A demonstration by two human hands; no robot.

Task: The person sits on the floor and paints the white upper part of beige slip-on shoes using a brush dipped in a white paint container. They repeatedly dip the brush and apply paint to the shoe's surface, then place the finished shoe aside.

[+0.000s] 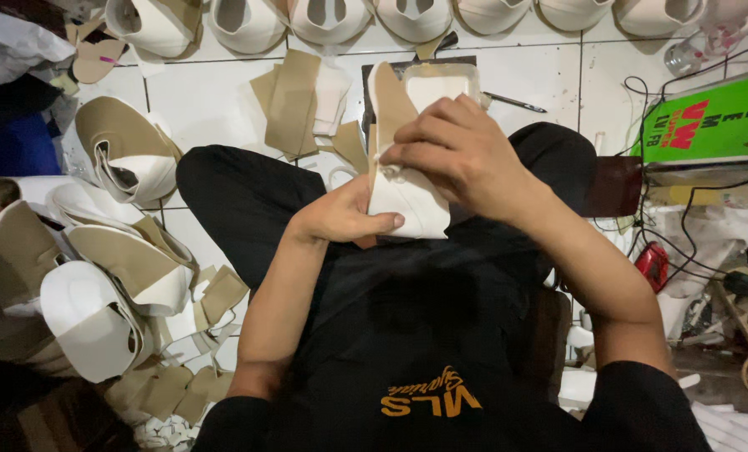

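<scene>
The person sits on the white tiled floor (206, 100) with knees spread, dressed in black, and holds a white shoe upper (407, 201) over the lap, just in front of the chest. The left hand (344, 216) grips its lower edge from below, thumb pressed flat on the white material, fingers curled shut around it. The right hand (466, 155) comes over the top, fingers bent and pinched on the upper's side where a tan lining piece (390, 105) stands up along the edge; the fingertips touch the seam between tan and white. Just behind the hands a shallow clear plastic tray (441, 82) rests on a dark board, with a thin dark tool (516, 103) lying on the tiles beside it. Loose tan cut pieces (294, 100) lie scattered on the floor near the left knee. To the left a heap of finished white-and-tan uppers (97, 259) piles up, and a row of white uppers (332, 18) lines the far edge. To the right sit a green box (709, 125) and a tangle of black cables (683, 234).
</scene>
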